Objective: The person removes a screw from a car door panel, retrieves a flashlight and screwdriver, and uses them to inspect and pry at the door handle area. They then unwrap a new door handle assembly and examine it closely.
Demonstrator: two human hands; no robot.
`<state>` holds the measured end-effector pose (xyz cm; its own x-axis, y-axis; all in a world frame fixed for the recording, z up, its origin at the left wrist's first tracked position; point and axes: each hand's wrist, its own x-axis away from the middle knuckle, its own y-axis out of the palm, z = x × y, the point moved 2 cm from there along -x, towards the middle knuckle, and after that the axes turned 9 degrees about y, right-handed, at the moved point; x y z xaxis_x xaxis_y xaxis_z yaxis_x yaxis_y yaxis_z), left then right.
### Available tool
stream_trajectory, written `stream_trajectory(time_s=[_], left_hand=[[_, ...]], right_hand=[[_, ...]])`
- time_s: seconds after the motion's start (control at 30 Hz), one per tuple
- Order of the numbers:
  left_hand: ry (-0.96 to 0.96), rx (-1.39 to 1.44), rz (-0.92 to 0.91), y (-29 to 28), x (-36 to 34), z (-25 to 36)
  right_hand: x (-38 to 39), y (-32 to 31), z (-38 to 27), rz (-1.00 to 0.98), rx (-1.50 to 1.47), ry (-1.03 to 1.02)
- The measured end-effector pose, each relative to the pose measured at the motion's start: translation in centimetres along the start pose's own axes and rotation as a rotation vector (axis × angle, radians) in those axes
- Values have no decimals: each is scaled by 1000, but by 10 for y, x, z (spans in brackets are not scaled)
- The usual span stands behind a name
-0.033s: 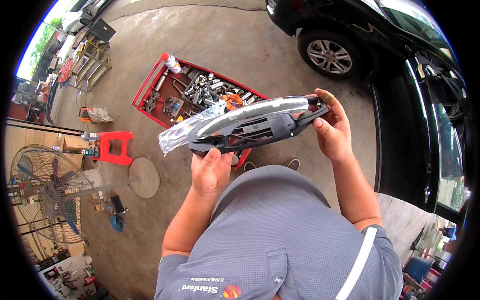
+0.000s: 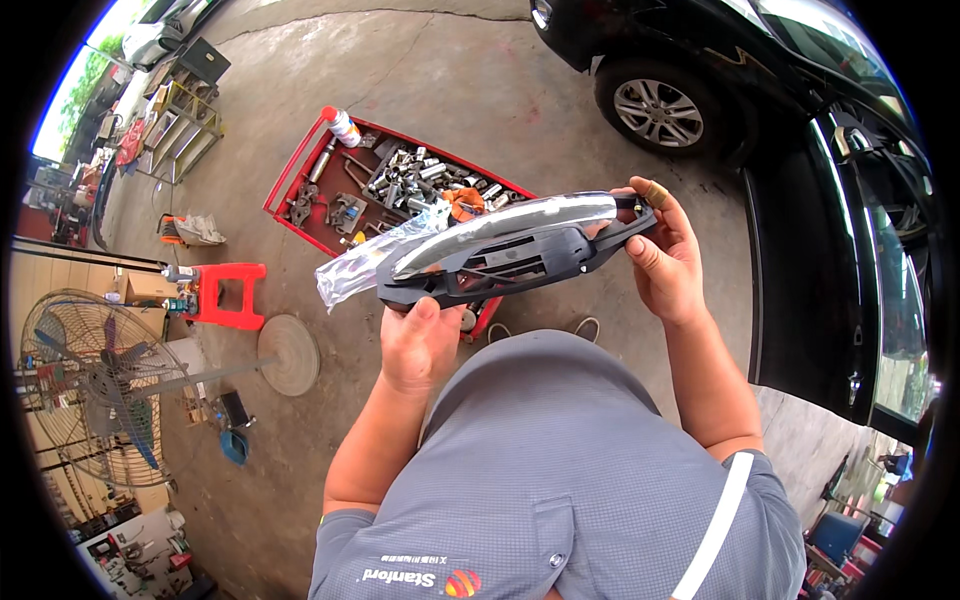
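Observation:
In front of my belly is a car door handle, with a bright chrome grip along its top and a black plastic frame. My left hand is closed on its left end, thumb on the near edge and fingers hidden beneath. On the right end, my right hand pinches the black frame between thumb and fingers; a tan wrap covers one finger. A crinkled clear plastic bag hangs out beyond the left end. Whether my left fingers also hold it, I cannot tell.
Beyond the handle stands a red tool tray with sockets, tools and a spray can. A black car is at right, its door open. To the left are a red stool and a large caged fan on a round base.

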<state>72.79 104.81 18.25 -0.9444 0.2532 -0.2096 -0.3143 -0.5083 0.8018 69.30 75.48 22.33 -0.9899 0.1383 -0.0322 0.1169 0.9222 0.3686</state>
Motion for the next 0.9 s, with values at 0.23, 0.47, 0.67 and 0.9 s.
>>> stream_trajectory(time_s=[0.23, 0.47, 0.67, 0.9], left_hand=[[-83, -30, 119, -3, -5, 5], [-263, -32, 148, -32, -2, -7], [-443, -124, 195, -37, 3, -20], [-541, -111, 104, -41, 5, -34]], right_hand=[[5, 2, -2, 12, 9, -5], [13, 23, -14, -95, 218, -160], [15, 38, -21, -188, 323, -297], [10, 48, -25, -256, 324, -342]])
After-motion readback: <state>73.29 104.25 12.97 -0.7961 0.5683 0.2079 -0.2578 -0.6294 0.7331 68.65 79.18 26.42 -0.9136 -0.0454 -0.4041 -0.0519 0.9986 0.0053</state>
